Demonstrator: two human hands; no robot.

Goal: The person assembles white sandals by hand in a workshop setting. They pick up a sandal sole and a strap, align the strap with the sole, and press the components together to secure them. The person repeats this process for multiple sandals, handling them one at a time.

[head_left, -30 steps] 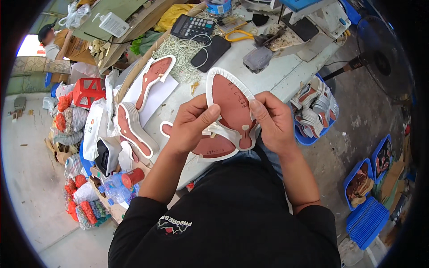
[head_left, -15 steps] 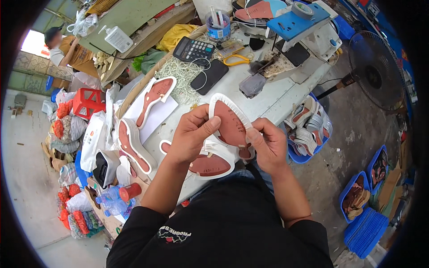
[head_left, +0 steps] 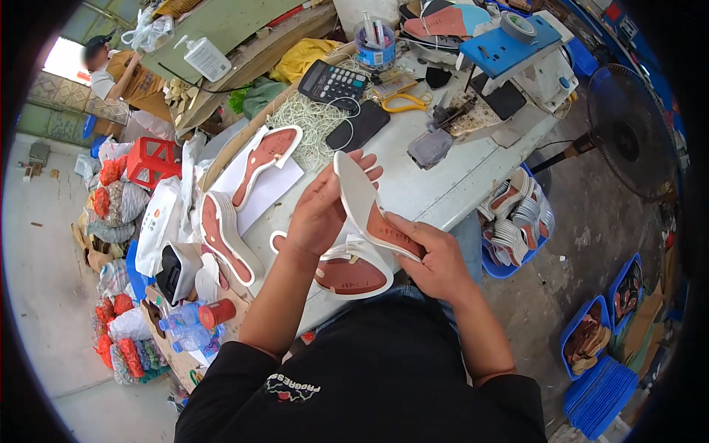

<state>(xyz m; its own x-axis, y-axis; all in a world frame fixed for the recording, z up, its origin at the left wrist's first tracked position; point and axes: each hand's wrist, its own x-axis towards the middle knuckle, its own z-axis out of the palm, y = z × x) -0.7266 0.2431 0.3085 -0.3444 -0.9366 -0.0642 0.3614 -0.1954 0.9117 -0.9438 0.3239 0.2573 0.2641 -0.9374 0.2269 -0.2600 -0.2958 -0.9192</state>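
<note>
A shoe insole (head_left: 356,193), white on one face with a reddish-brown part toward its narrower end, is tilted up over the table edge. My right hand (head_left: 439,260) grips that narrower end, thumb on the reddish-brown face. Beside the insole's wide white end is my left hand (head_left: 316,215), its fingers stretched out and partly behind it; whether they touch it is unclear. Below lie more white-rimmed insoles (head_left: 353,276) with reddish-brown faces, partly covered by my hands. To the left rests a stack of insoles (head_left: 235,242), and another insole (head_left: 269,158) lies on white paper.
Tangled cord (head_left: 303,122), a calculator (head_left: 332,83), a black phone (head_left: 357,125) and yellow-handled pliers (head_left: 405,102) lie farther back on the table (head_left: 413,184). On the right stand a fan (head_left: 628,140) and a blue basket of insoles (head_left: 509,267). Plastic bottles (head_left: 188,328) lie at left.
The insole has been turned from its reddish-brown face to show its white face. My left hand has let go its pinch and opened; my right hand has shifted to the narrower end.
</note>
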